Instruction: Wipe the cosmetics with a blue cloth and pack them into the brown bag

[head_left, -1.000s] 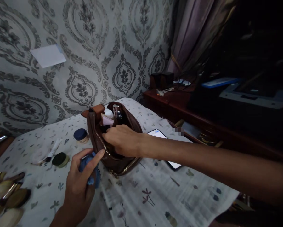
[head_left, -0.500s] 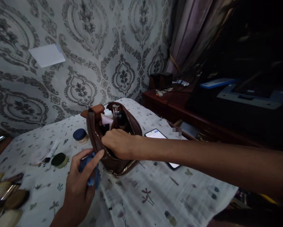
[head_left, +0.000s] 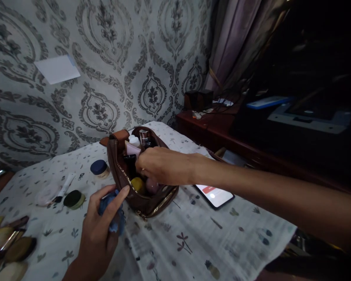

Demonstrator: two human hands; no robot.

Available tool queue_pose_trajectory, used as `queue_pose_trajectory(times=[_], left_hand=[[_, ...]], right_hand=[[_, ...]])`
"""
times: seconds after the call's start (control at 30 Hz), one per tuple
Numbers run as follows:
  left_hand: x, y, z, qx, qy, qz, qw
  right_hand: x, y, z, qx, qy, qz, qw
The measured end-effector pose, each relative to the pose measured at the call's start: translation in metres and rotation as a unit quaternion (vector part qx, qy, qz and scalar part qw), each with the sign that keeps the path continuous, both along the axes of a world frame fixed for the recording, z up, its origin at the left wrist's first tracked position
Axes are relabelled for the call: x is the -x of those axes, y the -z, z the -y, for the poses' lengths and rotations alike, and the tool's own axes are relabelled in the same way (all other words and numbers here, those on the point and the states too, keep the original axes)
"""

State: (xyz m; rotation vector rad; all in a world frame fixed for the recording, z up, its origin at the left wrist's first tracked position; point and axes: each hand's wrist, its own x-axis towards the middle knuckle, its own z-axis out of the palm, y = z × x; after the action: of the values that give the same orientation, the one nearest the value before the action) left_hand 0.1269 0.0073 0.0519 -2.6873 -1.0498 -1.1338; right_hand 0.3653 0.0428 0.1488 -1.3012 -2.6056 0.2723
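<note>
A brown toiletry bag (head_left: 121,171) stands unzipped on the patterned cloth. Crumpled blue cloth (head_left: 112,212) is in the grip of my left hand (head_left: 100,222), whose index fingertip touches the bag's near left edge. My right hand (head_left: 154,166) reaches over the bag's opening with fingers curled down; whatever they hold is hidden. Below it a yellow round item (head_left: 138,185) and a pinkish round item (head_left: 152,185) lie inside. Behind the hand are a pink tube (head_left: 132,149), a white-capped bottle (head_left: 134,141) and a dark bottle with a shiny cap (head_left: 144,136).
Left of the bag are a blue-lidded jar (head_left: 99,168), a green jar (head_left: 74,199) and a white tube (head_left: 66,183). Several brushes and compacts (head_left: 20,248) lie at far left. A lit phone (head_left: 219,197) rests partly under my right forearm. A dark red desk (head_left: 204,121) borders the right.
My right hand has risen and moved right within the bag, uncovering the yellow and pinkish items. The phone's screen shows different content. My left hand has stayed put.
</note>
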Motion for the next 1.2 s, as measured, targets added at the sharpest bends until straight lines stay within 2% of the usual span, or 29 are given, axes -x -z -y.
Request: queue_pose_trajectory(times=[0.07, 0.13, 0.2, 0.3, 0.43, 0.6, 0.8, 1.0, 1.2], left_hand=[[0.001, -0.001, 0.000, -0.004, 0.000, -0.010, 1.000], [0.001, -0.002, -0.001, -0.017, 0.007, -0.019, 1.000], [0.001, -0.002, -0.001, -0.028, 0.015, -0.025, 0.999], [0.000, -0.002, -0.001, -0.029, 0.009, -0.024, 0.999], [0.000, -0.002, -0.002, -0.035, 0.018, -0.039, 0.998], [0.001, -0.004, -0.001, -0.032, 0.018, -0.043, 0.998], [-0.001, -0.001, 0.002, -0.010, 0.009, -0.020, 1.000], [0.001, 0.001, 0.001, 0.001, 0.013, -0.010, 1.000], [0.001, -0.002, 0.000, -0.019, 0.014, -0.022, 0.999]], right_hand=[[-0.001, -0.002, 0.003, 0.019, -0.058, 0.019, 0.998], [0.003, -0.003, 0.006, 0.059, -0.139, 0.083, 0.985], [0.009, -0.005, 0.008, 0.088, -0.180, 0.159, 0.967], [0.016, -0.007, 0.009, 0.107, -0.148, 0.228, 0.956], [0.021, -0.008, 0.009, 0.127, -0.115, 0.243, 0.955], [0.026, -0.011, 0.011, 0.130, -0.115, 0.291, 0.941], [0.025, -0.011, 0.006, 0.124, -0.117, 0.261, 0.950], [0.026, -0.010, -0.001, 0.165, -0.097, 0.242, 0.951], [0.036, -0.010, -0.006, 0.138, -0.117, 0.251, 0.951]])
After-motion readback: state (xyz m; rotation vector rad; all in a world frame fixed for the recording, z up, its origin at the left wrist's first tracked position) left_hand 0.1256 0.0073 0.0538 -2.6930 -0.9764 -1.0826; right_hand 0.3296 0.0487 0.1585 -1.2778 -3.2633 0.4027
